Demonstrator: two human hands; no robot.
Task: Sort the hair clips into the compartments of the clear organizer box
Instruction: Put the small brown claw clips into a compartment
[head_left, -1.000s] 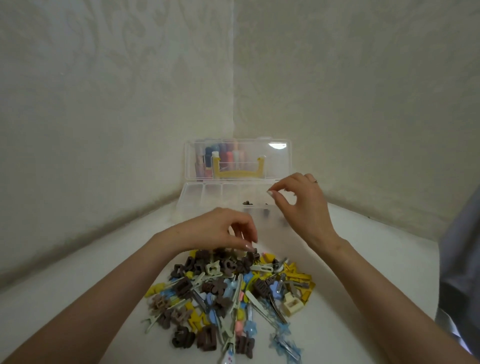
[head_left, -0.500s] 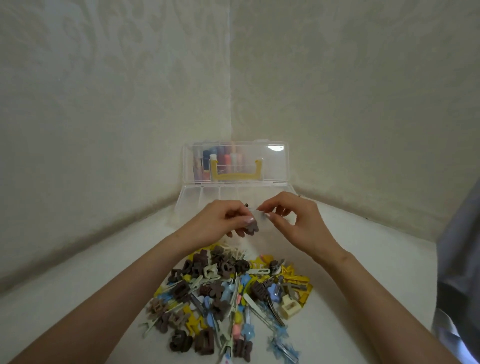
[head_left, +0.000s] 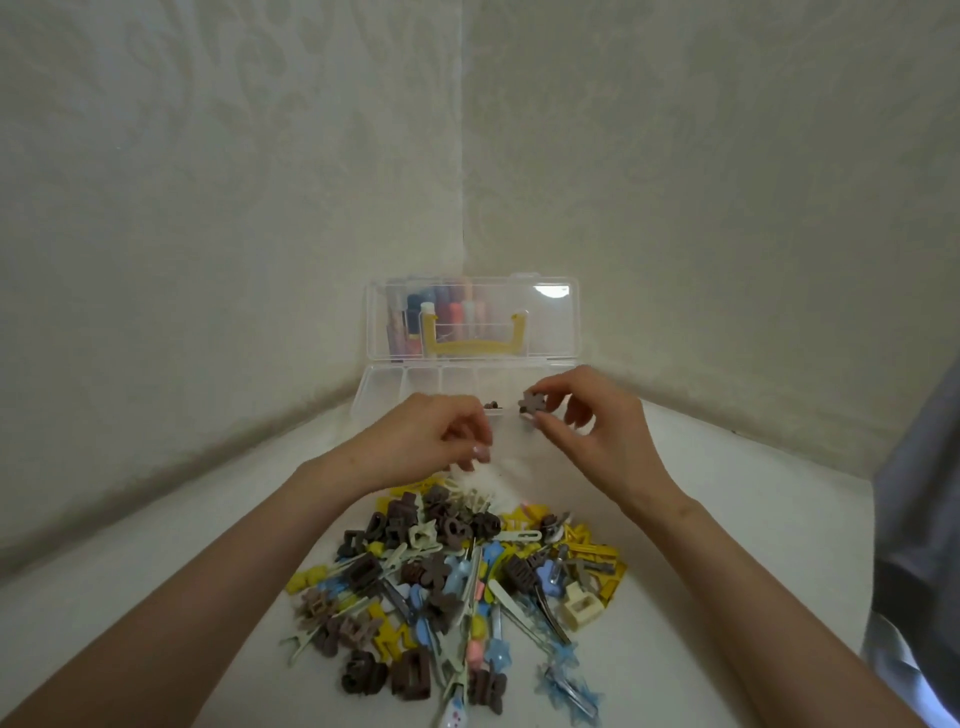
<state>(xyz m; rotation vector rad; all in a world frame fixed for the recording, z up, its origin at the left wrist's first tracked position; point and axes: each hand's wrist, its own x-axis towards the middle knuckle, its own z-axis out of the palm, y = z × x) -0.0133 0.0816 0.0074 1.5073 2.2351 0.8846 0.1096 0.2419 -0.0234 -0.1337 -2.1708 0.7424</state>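
Observation:
A pile of hair clips (head_left: 457, 582) in brown, yellow, blue, cream and pink lies on the white table in front of me. The clear organizer box (head_left: 395, 382) stands open in the wall corner, its lid upright. A few brown clips (head_left: 492, 405) lie in one of its compartments. My right hand (head_left: 592, 431) pinches a small brown flower-shaped clip (head_left: 531, 403) between thumb and fingers, just in front of the box. My left hand (head_left: 431, 436) hovers over the far edge of the pile, fingers curled down and holding nothing.
Behind the upright lid (head_left: 550, 332) stand coloured bottles (head_left: 441, 317) and a yellow handle (head_left: 470, 345). Walls close in at the left and right of the box. Grey fabric (head_left: 919, 545) hangs at the right edge. White table (head_left: 753, 519) shows around the pile.
The brown flower clip has passed from my left hand's fingers to my right hand, which has carried it right and toward the box. My left hand has let go and dropped slightly.

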